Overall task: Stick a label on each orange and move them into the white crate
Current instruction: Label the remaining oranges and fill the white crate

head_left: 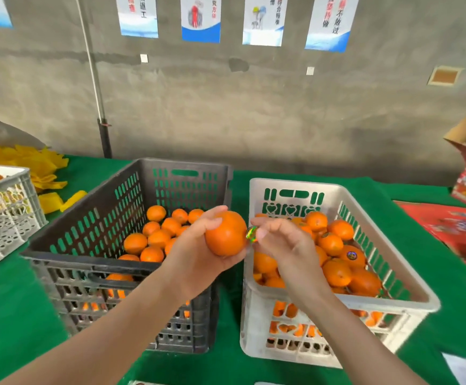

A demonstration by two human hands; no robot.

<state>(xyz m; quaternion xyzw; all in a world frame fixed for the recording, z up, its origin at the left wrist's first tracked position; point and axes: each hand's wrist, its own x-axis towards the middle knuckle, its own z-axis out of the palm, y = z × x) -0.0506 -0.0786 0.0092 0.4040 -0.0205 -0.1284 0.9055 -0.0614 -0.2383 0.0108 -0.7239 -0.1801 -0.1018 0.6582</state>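
Observation:
My left hand [195, 254] holds an orange [226, 233] in the air between the two crates. My right hand [279, 243] pinches a small shiny round label [252, 234] and brings it against the orange's right side. The black crate [87, 257] on the left holds several unlabelled oranges [156, 237]. The white crate [409, 290] on the right holds several oranges [334, 245], one showing a dark round sticker [352, 255].
A green cloth [9, 315] covers the table. Another pale crate [4, 207] stands at the far left beside a heap of yellow wrappers [40, 165]. Red printed cartons [459, 226] lie at the right. A grey wall with posters is behind.

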